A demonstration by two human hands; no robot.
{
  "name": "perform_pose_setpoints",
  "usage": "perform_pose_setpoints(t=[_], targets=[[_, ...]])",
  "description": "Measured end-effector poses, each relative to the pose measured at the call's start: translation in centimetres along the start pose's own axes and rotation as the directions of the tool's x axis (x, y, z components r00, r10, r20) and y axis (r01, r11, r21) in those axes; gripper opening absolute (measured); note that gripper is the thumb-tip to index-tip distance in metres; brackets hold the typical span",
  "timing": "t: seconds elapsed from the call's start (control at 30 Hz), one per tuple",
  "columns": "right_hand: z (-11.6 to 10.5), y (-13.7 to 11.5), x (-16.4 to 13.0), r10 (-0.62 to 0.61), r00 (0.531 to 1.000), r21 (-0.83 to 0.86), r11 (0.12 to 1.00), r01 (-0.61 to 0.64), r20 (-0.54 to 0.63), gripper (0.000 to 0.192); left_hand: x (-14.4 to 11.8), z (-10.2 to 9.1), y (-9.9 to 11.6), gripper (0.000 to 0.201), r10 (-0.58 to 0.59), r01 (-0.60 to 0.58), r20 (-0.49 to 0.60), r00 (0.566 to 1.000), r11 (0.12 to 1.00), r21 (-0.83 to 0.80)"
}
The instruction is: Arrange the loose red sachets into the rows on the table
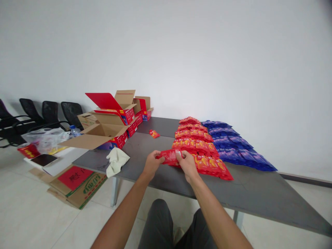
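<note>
Between my two hands, above the table's front part, is a red snack packet (169,157) with pale print on the side facing me. My left hand (153,162) pinches its left end, and my right hand (187,164) grips the right end with the thumb on top. Just beyond and to the right lie rows of red packets (203,148) with orange pictures, overlapping one another. Rows of blue packets (230,143) lie further right. One loose red packet (154,134) rests alone towards the back of the table.
Open red cartons (127,116) and an open brown-flapped box (103,131) stand on the left of the grey table (249,186). A pale cloth (116,161) hangs over the front edge. Further left are a phone (44,159), a red can (28,150), plastic bags and black chairs (71,112).
</note>
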State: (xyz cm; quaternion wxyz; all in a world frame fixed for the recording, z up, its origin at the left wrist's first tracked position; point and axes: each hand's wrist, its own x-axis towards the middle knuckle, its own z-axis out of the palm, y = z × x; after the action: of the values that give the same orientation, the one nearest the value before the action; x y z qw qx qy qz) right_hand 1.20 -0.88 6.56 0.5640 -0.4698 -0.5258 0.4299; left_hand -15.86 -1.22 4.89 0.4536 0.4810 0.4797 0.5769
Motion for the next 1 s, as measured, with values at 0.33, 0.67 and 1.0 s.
perform_pose_setpoints(t=[0.33,0.67,1.0], targets=[[-1.1,-0.4,-0.8,0.02,0.998,0.063,0.998,-0.024,0.054,0.039,0.6,1.2,0.6,0.032,-0.072,0.082,0.043,0.996,0.956,-0.283],[-2.7,-1.7,-0.9,0.039,0.983,0.101,0.993,-0.058,0.18,0.04,1.1,1.1,1.6,0.022,0.002,-0.001,0.087,0.996,1.0,-0.011],[-2.5,-0.8,-1.4,0.039,0.962,-0.02,0.999,-0.035,0.271,0.036,1.3,3.1,1.9,0.025,0.017,-0.014,0.025,1.0,0.992,-0.129]])
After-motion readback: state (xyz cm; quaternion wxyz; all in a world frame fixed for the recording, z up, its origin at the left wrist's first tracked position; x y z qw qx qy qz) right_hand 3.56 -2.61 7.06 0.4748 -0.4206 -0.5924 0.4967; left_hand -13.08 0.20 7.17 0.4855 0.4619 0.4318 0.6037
